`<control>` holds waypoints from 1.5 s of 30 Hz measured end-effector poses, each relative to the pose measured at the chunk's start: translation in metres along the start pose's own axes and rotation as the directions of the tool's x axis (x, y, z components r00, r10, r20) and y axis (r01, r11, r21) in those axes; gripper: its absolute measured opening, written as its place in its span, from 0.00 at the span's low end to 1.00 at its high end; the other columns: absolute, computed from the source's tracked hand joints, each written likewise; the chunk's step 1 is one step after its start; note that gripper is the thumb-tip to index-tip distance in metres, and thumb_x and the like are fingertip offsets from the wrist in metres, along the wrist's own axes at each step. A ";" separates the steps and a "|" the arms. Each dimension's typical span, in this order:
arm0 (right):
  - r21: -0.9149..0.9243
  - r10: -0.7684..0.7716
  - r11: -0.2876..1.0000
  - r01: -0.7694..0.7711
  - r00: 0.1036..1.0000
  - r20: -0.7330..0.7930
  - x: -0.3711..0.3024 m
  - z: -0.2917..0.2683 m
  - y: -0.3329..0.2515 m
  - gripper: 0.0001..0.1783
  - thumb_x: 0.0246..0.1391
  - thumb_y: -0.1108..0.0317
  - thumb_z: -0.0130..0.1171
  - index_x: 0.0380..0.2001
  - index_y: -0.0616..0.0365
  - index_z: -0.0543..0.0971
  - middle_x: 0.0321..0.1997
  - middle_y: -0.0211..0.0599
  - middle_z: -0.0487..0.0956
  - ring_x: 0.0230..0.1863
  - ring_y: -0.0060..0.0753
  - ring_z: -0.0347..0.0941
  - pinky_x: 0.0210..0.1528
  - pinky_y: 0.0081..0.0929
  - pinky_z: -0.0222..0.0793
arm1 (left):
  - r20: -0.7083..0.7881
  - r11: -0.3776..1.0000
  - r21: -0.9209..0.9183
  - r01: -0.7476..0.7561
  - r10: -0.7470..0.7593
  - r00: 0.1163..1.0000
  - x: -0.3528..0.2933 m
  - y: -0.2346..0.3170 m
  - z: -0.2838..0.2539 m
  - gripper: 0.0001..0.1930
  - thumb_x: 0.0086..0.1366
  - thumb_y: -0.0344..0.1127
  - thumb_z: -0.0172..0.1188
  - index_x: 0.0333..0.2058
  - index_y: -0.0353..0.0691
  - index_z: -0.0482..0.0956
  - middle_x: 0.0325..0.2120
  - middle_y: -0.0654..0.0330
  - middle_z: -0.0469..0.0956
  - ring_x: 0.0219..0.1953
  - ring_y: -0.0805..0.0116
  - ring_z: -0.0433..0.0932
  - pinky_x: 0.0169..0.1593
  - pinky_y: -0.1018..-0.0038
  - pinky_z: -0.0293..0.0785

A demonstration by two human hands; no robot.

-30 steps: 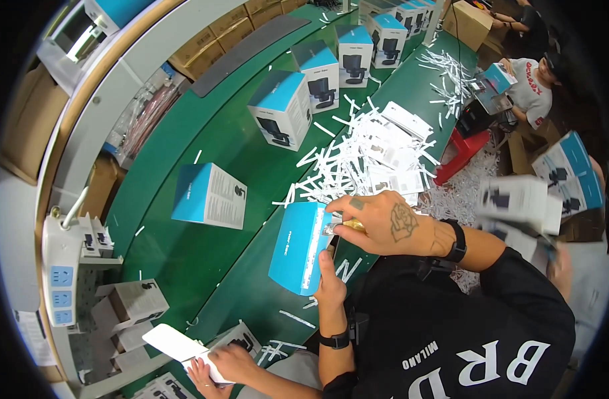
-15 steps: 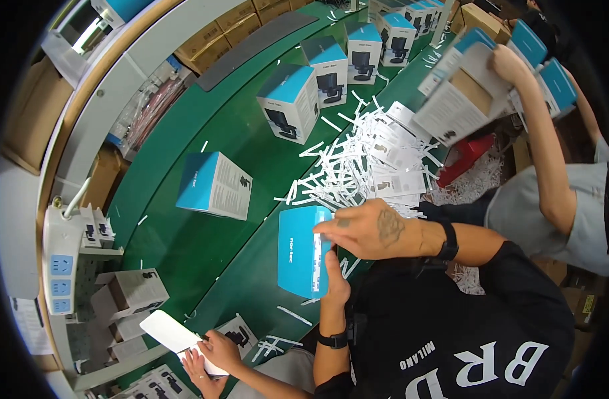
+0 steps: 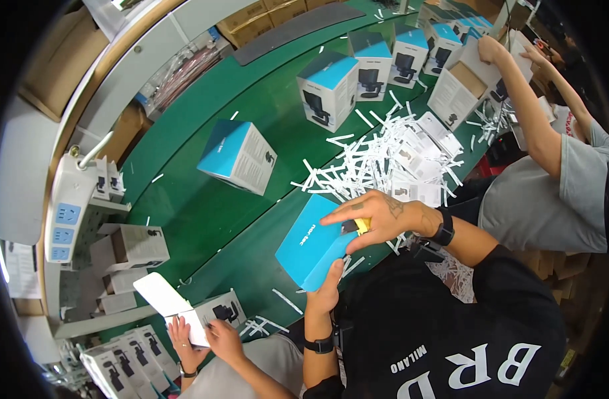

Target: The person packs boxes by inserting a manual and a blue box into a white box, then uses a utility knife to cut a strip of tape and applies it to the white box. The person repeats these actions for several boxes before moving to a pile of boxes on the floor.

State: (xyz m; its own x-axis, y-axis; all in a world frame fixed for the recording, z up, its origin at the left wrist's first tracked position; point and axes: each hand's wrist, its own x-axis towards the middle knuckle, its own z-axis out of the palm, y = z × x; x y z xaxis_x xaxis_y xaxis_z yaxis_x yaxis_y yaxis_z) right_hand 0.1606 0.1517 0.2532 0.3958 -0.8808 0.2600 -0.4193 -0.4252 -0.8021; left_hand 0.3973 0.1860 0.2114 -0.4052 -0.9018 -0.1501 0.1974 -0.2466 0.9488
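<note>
A carton with a blue top (image 3: 304,229) is tilted in front of my chest. My left hand (image 3: 326,292) is closed round its lower corner, thumb up along the side. Over the opposite edge spreads my right hand (image 3: 384,216), index finger reaching across the blue top and thumb lower down. A small yellow and black thing (image 3: 362,226) shows in the right hand between thumb and fingers, mostly hidden; its kind cannot be made out. Beyond the carton lies a heap of white paper strips (image 3: 358,166) with printed leaflets (image 3: 417,156).
Another blue-topped carton (image 3: 241,159) stands on the green table (image 3: 185,219), and several more form a row (image 3: 328,93) farther off. A co-worker's hand (image 3: 494,50) grips an open carton at right. At lower left, another person's hands (image 3: 221,339) hold an open white box (image 3: 161,296).
The carton has turned and tilted in my hands. My right hand has opened wider over it, and the yellow and black thing has come into sight. The right co-worker's carton has moved away.
</note>
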 end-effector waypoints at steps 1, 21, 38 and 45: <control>0.038 -0.002 0.999 0.001 1.000 0.012 -0.001 -0.003 0.006 0.35 0.46 0.58 0.76 0.58 0.53 0.78 0.53 0.39 0.83 0.45 0.36 0.84 0.46 0.27 0.80 | -0.024 0.998 -0.025 0.049 -0.049 0.999 -0.003 0.006 0.001 0.13 0.68 0.29 0.61 0.49 0.31 0.79 0.44 0.55 0.83 0.48 0.65 0.79 0.53 0.69 0.74; -0.027 -0.232 0.972 0.232 0.952 -0.199 -0.070 0.046 0.057 0.19 0.47 0.74 0.71 0.44 0.50 0.81 0.56 0.28 0.83 0.34 0.27 0.85 0.28 0.19 0.80 | -0.198 0.735 0.668 -0.114 0.323 0.925 -0.029 -0.022 -0.006 0.40 0.51 0.28 0.72 0.64 0.33 0.68 0.71 0.41 0.51 0.71 0.41 0.57 0.69 0.49 0.56; -0.076 -0.273 0.962 0.263 0.917 -0.291 -0.070 0.062 0.082 0.15 0.48 0.70 0.72 0.41 0.51 0.85 0.50 0.24 0.85 0.27 0.24 0.82 0.24 0.22 0.76 | 0.139 -0.048 0.990 -0.133 0.158 0.978 0.041 0.008 0.025 0.50 0.43 0.49 0.75 0.66 0.41 0.66 0.63 0.38 0.60 0.65 0.37 0.59 0.67 0.39 0.52; 0.078 -0.057 0.994 0.074 0.978 -0.202 -0.062 0.032 0.073 0.13 0.48 0.72 0.72 0.39 0.58 0.83 0.48 0.38 0.85 0.32 0.27 0.83 0.32 0.21 0.77 | 0.255 -0.137 0.959 -0.247 0.040 0.966 0.053 0.041 0.000 0.49 0.36 0.47 0.77 0.63 0.47 0.71 0.57 0.39 0.64 0.59 0.39 0.64 0.63 0.43 0.59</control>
State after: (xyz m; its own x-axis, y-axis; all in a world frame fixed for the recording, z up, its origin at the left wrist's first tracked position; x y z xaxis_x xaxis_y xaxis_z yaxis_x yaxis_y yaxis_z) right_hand 0.1317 0.1816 0.1619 0.2461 -0.8792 0.4081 -0.3237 -0.4714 -0.8204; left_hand 0.3834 0.1277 0.2423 -0.6112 -0.7907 -0.0358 -0.7830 0.5973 0.1736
